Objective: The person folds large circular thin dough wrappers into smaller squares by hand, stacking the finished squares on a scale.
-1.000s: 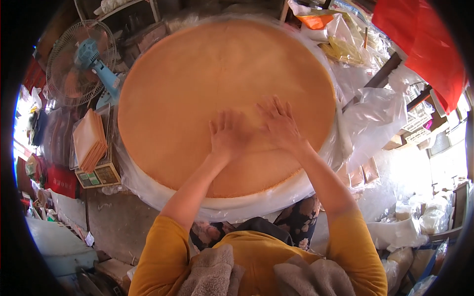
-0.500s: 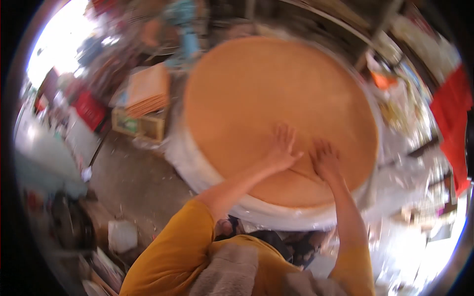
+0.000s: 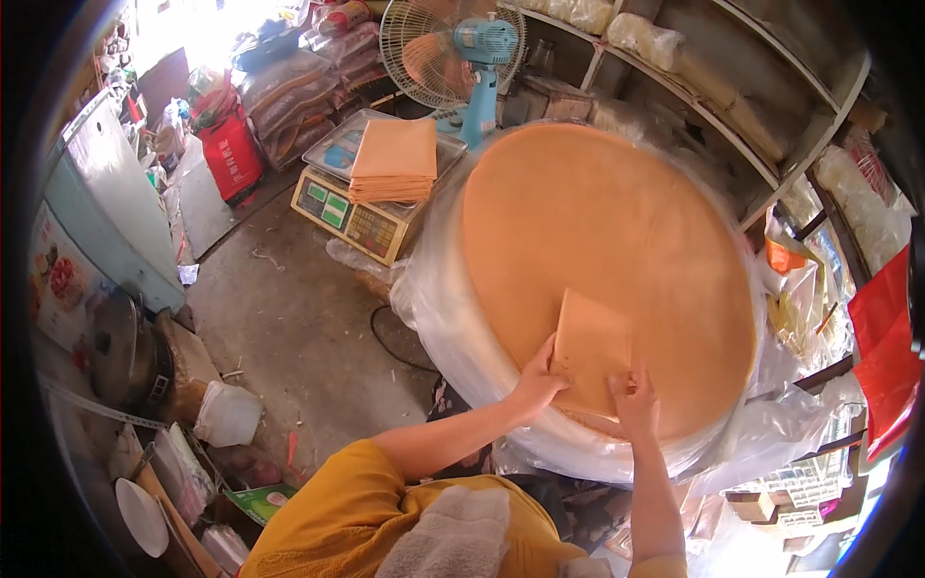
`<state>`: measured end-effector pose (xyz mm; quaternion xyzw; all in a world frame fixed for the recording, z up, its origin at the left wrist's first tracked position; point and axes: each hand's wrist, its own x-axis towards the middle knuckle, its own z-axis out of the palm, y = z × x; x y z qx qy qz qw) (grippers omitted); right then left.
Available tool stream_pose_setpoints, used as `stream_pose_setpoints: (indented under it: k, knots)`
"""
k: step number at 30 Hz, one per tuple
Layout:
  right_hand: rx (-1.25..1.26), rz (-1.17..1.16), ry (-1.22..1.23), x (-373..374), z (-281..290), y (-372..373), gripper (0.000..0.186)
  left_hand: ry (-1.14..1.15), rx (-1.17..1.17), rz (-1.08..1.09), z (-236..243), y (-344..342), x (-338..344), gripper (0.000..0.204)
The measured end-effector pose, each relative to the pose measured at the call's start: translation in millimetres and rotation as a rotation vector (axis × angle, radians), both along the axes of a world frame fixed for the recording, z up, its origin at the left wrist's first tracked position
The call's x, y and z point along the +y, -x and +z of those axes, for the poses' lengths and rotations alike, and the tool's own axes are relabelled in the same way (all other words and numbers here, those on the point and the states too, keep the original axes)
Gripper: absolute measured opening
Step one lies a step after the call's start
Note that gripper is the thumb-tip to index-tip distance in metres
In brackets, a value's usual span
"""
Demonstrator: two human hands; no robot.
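In front of me lies a broad round stack of thin orange-tan sheets [image 3: 617, 222], its side wrapped in clear plastic [image 3: 438, 279]. Above its near part I hold a folded orange sheet [image 3: 594, 337], a small flat packet. My left hand [image 3: 540, 385] is closed on the packet's left edge, thumb and fingers gripping it. At the lower right corner my right hand [image 3: 636, 405] pinches it with curled fingers. Similar folded sheets [image 3: 395, 159] sit piled on a weighing scale [image 3: 349, 217] beyond the round stack's left side.
A blue fan [image 3: 482, 48] stands behind the scale. Shelves [image 3: 674, 87] with bagged goods run along the back right. A red bag [image 3: 231, 154] stands at the far left. On the floor at left are a white tub [image 3: 228, 414] and a dark pot [image 3: 120, 347].
Both hands were spread flat on the top sheet; now they are closed on a folded packet nearer me. The view has shifted, bringing more of the fan, scale and shelves into sight.
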<state>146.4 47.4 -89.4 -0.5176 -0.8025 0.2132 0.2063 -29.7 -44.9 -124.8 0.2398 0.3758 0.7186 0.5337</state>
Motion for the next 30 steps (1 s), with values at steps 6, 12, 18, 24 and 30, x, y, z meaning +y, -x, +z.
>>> stream_pose_setpoints:
  k: [6, 12, 18, 24, 30]
  knots:
    - [0.736, 0.055, 0.664, 22, 7, 39, 0.029, -0.094, 0.039, -0.007, 17, 44, -21, 0.085]
    - [0.65, 0.177, 0.604, -6, 47, 59, 0.044, -0.08, 0.296, 0.375, 72, 203, -36, 0.088]
    - [0.531, -0.037, 0.705, -1, 33, -29, 0.04, 0.103, 0.372, 0.61, 121, 392, -25, 0.078]
    - [0.563, -0.218, 0.721, -22, 27, -67, 0.035, 0.424, 0.396, 0.629, 112, 428, -8, 0.064]
    - [0.555, -0.2, 0.649, -33, 14, -95, 0.033, 0.304, 0.425, 0.588, 78, 483, -3, 0.055]
